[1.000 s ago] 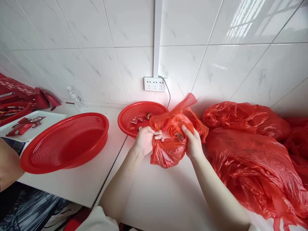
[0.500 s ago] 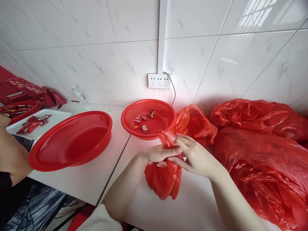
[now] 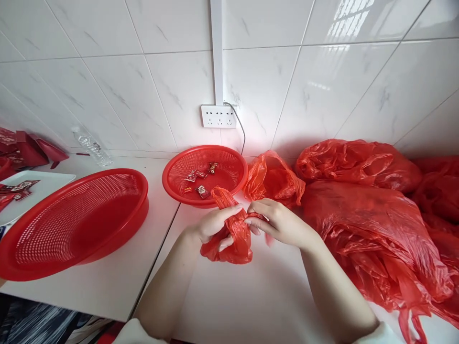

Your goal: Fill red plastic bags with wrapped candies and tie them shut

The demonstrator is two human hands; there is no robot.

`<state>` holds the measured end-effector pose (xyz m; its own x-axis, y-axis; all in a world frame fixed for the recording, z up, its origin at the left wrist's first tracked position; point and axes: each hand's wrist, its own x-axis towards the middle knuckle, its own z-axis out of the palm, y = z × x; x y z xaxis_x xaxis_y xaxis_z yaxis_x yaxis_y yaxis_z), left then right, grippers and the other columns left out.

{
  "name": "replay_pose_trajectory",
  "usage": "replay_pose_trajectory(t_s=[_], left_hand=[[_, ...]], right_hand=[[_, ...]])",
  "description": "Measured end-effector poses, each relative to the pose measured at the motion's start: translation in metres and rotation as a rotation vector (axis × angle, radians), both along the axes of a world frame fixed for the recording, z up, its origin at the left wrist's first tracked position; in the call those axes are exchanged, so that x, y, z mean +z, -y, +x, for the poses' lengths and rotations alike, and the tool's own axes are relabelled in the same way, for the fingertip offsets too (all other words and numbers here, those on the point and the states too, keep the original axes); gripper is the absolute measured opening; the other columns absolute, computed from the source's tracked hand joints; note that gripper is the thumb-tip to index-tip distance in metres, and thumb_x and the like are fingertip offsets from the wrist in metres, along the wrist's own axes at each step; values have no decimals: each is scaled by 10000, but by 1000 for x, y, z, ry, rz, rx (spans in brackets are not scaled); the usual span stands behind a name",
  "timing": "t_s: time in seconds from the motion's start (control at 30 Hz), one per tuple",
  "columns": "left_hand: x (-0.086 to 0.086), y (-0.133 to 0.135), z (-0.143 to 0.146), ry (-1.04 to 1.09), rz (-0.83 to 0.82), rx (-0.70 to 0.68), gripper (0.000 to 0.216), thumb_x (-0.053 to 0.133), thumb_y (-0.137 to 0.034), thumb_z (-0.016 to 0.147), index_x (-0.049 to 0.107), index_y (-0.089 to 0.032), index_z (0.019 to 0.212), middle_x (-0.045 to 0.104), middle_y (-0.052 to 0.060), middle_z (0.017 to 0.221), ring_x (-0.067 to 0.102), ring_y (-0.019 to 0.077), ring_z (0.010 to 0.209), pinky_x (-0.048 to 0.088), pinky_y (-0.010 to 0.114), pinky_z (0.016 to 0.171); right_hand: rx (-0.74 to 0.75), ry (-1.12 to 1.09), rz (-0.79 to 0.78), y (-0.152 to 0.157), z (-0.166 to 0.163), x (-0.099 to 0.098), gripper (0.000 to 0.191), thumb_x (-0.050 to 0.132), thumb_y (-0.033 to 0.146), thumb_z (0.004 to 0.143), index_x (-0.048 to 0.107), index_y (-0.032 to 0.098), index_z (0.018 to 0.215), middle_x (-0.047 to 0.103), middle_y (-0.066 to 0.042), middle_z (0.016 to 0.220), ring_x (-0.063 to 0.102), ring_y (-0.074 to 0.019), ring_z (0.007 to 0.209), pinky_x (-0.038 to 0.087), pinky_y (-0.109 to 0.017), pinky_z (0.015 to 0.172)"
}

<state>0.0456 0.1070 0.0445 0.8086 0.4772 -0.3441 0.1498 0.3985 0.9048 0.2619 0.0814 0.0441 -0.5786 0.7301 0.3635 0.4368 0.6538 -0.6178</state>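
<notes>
My left hand [image 3: 211, 225] and my right hand [image 3: 276, 222] both pinch a small crumpled red plastic bag [image 3: 231, 234] just above the white table [image 3: 244, 296]. The bag hangs bunched between my fingers. Right behind my hands stands a small red mesh basket [image 3: 204, 174] with a few wrapped candies [image 3: 201, 184] in it. Another loose red bag [image 3: 272, 179] lies beside that basket, beyond my right hand.
A large red mesh basket [image 3: 75, 220] sits at the left. A heap of red plastic bags [image 3: 376, 224] fills the right side. A white tray [image 3: 32, 188] with red packets and a water bottle [image 3: 91, 147] lie far left. A wall socket [image 3: 218, 116] with a cable is on the tiled wall.
One red bag has been left beside the small basket. My hands came down nearer the table and now bunch the other small bag tighter between them.
</notes>
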Motion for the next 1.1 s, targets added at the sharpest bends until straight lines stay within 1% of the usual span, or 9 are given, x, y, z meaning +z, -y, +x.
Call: replay_pose_trajectory(t_s=[0.27, 0.43, 0.53, 0.6, 0.7, 0.77, 0.87, 0.97, 1.1], left_hand=[[-12, -13, -1, 144, -260, 166, 560, 344, -527, 954, 647, -109, 1171, 705, 104, 669, 483, 81, 386, 406, 213, 506], [-8, -15, 2, 371, -213, 427, 405, 437, -418, 958, 585, -184, 1254, 688, 63, 744, 577, 98, 563, 459, 205, 614], [-2, -11, 2, 371, -55, 434, 358, 406, -394, 969, 585, -190, 1203, 675, 55, 786, 607, 113, 585, 473, 228, 617], [3, -6, 2, 318, 91, 343, 400, 363, -439, 973, 575, -175, 1188, 633, 31, 672, 607, 138, 549, 471, 249, 581], [7, 3, 2, 234, 285, 212, 461, 311, -495, 974, 553, -163, 1182, 589, 6, 573, 571, 143, 486, 468, 267, 551], [8, 8, 1, 162, 407, 215, 457, 295, -504, 976, 562, -174, 1144, 590, 2, 575, 565, 139, 483, 474, 272, 547], [6, 12, 0, -18, 770, 398, 371, 360, -444, 975, 635, -195, 968, 608, 3, 609, 592, 137, 542, 481, 267, 583], [0, 10, 0, -104, 1191, 686, 231, 471, -317, 942, 675, -213, 919, 685, 24, 747, 650, 161, 726, 499, 279, 710], [-9, 8, 6, 22, 1262, 797, 257, 451, -261, 950, 647, -233, 1112, 732, 41, 902, 674, 187, 907, 516, 319, 841]], right_hand=[[-178, -90, -18, 6, 29, 11, 215, 514, 299, 955, 522, 193, 768, 531, 5, 699, 462, -123, 659, 390, -244, 653], [39, 46, -33, 15, 18, 15, 175, 488, 255, 957, 565, 191, 815, 560, -1, 715, 467, -118, 646, 393, -249, 646], [183, 87, -116, 14, 9, 13, 194, 530, 314, 939, 576, 194, 795, 577, -1, 724, 497, -119, 640, 419, -256, 649], [127, -28, -132, 12, 5, 12, 206, 585, 377, 904, 569, 195, 809, 611, -27, 820, 556, -144, 735, 461, -282, 719], [-59, -305, -138, 8, -2, 6, 204, 527, 356, 937, 546, 214, 1082, 589, -97, 1171, 569, -208, 1057, 460, -369, 922], [6, -384, -236, 5, -8, -2, 388, 518, 304, 939, 420, 255, 1311, 541, -100, 1278, 557, -206, 1125, 469, -388, 942], [103, -401, -312, -1, -19, -14, 606, 572, 249, 899, 284, 275, 1432, 607, -59, 1105, 603, -169, 968, 502, -362, 875], [-21, -426, -247, -5, -26, -22, 576, 572, 229, 894, 335, 259, 1418, 594, -11, 901, 573, -146, 839, 491, -353, 852], [-1, -445, -365, -6, -26, -21, 617, 698, 280, 811, 433, 250, 1367, 596, -6, 894, 562, -148, 809, 494, -335, 804]])
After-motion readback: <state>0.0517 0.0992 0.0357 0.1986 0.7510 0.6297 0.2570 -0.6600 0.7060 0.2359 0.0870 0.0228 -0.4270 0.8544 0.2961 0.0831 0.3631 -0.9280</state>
